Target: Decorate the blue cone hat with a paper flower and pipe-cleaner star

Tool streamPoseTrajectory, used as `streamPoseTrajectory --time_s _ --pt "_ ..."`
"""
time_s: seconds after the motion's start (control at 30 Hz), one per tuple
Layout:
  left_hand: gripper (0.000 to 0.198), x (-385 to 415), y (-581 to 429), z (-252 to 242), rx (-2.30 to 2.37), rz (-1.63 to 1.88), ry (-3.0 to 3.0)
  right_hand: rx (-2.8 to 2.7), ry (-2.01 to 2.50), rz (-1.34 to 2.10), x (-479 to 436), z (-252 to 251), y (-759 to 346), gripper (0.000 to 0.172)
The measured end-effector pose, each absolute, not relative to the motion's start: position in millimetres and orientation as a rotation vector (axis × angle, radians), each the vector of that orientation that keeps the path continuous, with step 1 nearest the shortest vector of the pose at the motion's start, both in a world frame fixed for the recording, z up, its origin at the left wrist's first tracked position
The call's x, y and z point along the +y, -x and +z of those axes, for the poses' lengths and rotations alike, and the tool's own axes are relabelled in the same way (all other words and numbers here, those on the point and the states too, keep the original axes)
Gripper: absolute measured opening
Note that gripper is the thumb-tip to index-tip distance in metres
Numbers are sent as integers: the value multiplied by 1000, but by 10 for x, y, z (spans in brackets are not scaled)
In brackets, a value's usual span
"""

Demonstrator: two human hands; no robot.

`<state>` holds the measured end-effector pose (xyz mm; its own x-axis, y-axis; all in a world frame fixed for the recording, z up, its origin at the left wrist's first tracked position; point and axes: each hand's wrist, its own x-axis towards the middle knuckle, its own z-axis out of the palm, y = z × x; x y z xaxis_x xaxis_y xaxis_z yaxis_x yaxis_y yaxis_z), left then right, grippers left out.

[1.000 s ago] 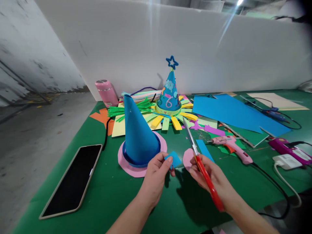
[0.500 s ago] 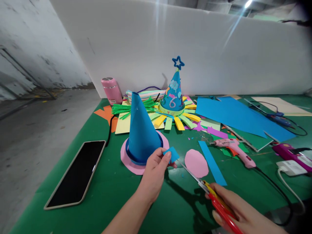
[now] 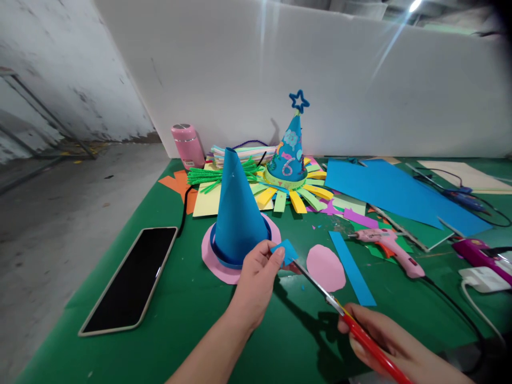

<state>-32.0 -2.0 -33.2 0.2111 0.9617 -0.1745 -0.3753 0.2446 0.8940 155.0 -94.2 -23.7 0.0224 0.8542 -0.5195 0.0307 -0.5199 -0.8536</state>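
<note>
My left hand (image 3: 258, 277) pinches a small blue paper piece (image 3: 285, 250) just in front of the plain blue cone hat (image 3: 237, 213), which stands on a pink paper ring. My right hand (image 3: 394, 346) grips red-handled scissors (image 3: 344, 314) whose blade tips touch the lower edge of the blue piece. A pink paper oval (image 3: 325, 266) and a blue paper strip (image 3: 352, 260) lie flat on the green table (image 3: 192, 330) to the right of the scissors' blades.
A phone (image 3: 130, 280) lies at the left. Behind stand a decorated cone hat (image 3: 288, 152) on paper strips, a pink bottle (image 3: 185, 145) and green pipe cleaners (image 3: 208, 176). A blue sheet (image 3: 396, 192), a pink glue gun (image 3: 390, 242) and cables lie at the right.
My right hand swung the scissors from pointing up to pointing left, and their blades now meet the blue piece. The view shifted slightly left.
</note>
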Motion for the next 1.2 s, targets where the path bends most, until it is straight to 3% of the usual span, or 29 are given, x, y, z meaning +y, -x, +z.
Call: streamPoseTrajectory --time_s 0.8,1.2 --pt "13 -27 319 -326 887 1118 -828 -930 1658 1619 -940 -308 -1597 43" --pt "14 -18 341 -318 901 1108 -837 -861 1562 1735 -907 -260 -1581 37"
